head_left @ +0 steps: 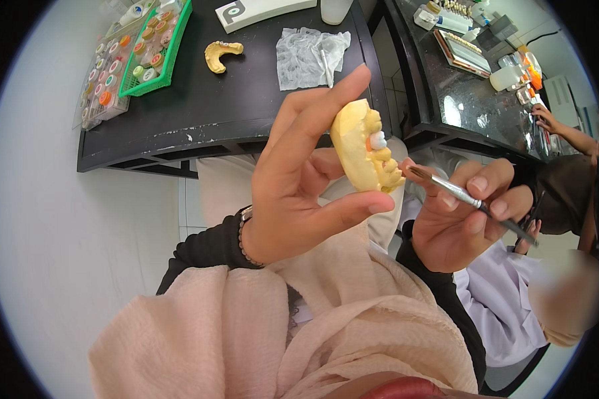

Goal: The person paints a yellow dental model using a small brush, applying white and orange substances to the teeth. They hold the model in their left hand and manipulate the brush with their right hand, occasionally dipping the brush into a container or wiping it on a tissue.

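Observation:
Up in front of me, my left hand (pixel 296 169) grips a yellow plaster dental model (pixel 355 149) between thumb and fingers. Its row of teeth faces right, and one tooth is a white crown (pixel 377 140) with an orange-pink patch beside it. My right hand (pixel 469 213) pinches a fine brush (pixel 458 193) with a silver ferrule and dark handle. The brown bristle tip points left, close to the model's lower teeth; whether it touches them I cannot tell.
On the black table (pixel 180 130) lie a horseshoe-shaped yellow plaster model (pixel 221 56), a crumpled tissue (pixel 306 56) with a thin tool on it, and a green basket (pixel 173 60) of small jars. A person (pixel 506 299) sits at right by a second dark bench (pixel 446 86).

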`<state>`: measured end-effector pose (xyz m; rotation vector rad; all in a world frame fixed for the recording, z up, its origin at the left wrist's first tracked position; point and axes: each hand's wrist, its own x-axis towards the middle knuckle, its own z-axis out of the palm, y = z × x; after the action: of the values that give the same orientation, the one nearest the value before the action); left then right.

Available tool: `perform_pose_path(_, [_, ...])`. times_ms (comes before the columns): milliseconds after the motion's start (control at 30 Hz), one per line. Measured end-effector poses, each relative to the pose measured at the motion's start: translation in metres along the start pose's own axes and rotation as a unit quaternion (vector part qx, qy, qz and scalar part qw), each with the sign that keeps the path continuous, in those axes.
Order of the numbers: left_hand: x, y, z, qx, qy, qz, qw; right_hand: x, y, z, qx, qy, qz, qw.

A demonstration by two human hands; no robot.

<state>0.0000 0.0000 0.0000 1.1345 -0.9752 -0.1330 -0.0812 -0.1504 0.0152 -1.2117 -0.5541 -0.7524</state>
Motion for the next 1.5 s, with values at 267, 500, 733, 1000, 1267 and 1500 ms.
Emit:
perform_pose_path(267, [-0.008, 0.008, -0.002, -0.040, 0.050, -0.001, 0.998, -0.003, 0.004, 0.008, -0.088, -0.113, -0.128, 0.981])
perform_pose_path(500, [-0.007, 0.007, 0.002, -0.049, 0.073, 0.013, 0.996, -0.002, -0.003, 0.012, -0.194, -0.144, -0.109, 0.964])
perform_pose_path(733, [-0.008, 0.008, 0.004, -0.050, 0.072, -0.007, 0.996, -0.003, -0.003, 0.007, -0.217, -0.161, -0.132, 0.954])
perform_pose_path(1000, [-0.008, 0.005, -0.001, 0.003, 0.027, 0.012, 1.000, -0.004, -0.001, 0.006, -0.223, -0.155, -0.147, 0.951])
perform_pose_path(1267, [-0.006, -0.001, -0.001, 0.007, 0.020, 0.050, 0.999, -0.003, -0.008, 0.004, -0.208, -0.135, -0.105, 0.963])
perform_pose_path(1500, [-0.003, -0.008, -0.001, -0.005, 0.028, 0.091, 0.995, 0.000, -0.010, 0.007, -0.185, -0.114, -0.071, 0.974])
